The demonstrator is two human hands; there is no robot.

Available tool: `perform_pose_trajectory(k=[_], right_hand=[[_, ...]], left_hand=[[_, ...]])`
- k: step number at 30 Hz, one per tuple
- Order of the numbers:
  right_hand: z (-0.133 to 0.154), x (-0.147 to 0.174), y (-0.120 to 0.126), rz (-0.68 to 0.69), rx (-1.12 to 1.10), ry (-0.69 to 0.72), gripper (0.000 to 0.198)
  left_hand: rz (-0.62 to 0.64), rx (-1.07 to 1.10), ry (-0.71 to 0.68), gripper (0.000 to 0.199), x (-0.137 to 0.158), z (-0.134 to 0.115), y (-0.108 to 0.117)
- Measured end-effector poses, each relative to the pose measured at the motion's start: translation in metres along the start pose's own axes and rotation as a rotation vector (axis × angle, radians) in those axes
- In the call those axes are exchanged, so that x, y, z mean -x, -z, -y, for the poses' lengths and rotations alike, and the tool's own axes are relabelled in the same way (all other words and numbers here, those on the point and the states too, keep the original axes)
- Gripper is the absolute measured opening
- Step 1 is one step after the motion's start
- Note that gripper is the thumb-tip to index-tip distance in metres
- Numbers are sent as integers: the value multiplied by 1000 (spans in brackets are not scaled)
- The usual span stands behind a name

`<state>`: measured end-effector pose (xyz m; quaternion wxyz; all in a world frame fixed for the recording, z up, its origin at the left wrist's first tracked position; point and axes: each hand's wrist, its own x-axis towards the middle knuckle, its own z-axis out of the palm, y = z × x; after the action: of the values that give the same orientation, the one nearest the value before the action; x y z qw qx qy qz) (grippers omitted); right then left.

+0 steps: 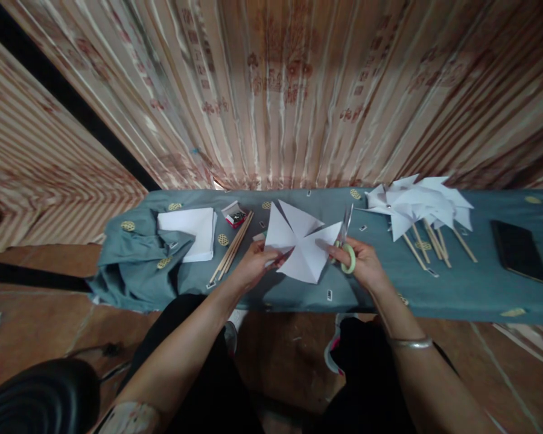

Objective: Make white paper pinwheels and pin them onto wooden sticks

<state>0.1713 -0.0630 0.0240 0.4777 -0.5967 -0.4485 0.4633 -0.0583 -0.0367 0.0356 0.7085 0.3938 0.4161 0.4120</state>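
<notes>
A white paper square (299, 240), slit inward from its corners, is held over the table between both hands. My left hand (254, 265) pinches its left side. My right hand (359, 262) grips green-handled scissors (348, 258), blades pointing up and away, while its thumb and fingers also pinch the paper's right edge. Left of my left hand lie several thin wooden sticks (233, 246) and a small open box of pins (234, 215). Farther left is a stack of white paper (201, 235). The fingertips behind the paper are partly hidden.
Finished paper pinwheels (428, 202) on sticks are piled to the right. A dark flat phone-like object (519, 250) lies near the right end. A green cloth (298, 301) covers the narrow table, bunched at its left end. A patterned curtain (280, 90) hangs behind; a black stool (40, 398) stands lower left.
</notes>
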Motion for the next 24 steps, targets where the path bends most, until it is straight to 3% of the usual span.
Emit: perform_pose_trajectory(k=[5,10,15,20,24], right_hand=[[1,-2,-15,-38,-188,-97,41],[-1,-12,-19,-199,-316,-23,33],[2,-19,-26,-279,-291,89,34],[11,-17,-44,-237,-305,78,39],[16,-16,-52,-216,-319,42,44]], left_hand=[[-37,92,14,28,1,-2,2],[67,263,16,57,4,-6,0],[61,216,-2,51,-1,0,-13],[-112,178,-46,45,-15,9,-32],[-212,175,-156,38,-28,3,-34]])
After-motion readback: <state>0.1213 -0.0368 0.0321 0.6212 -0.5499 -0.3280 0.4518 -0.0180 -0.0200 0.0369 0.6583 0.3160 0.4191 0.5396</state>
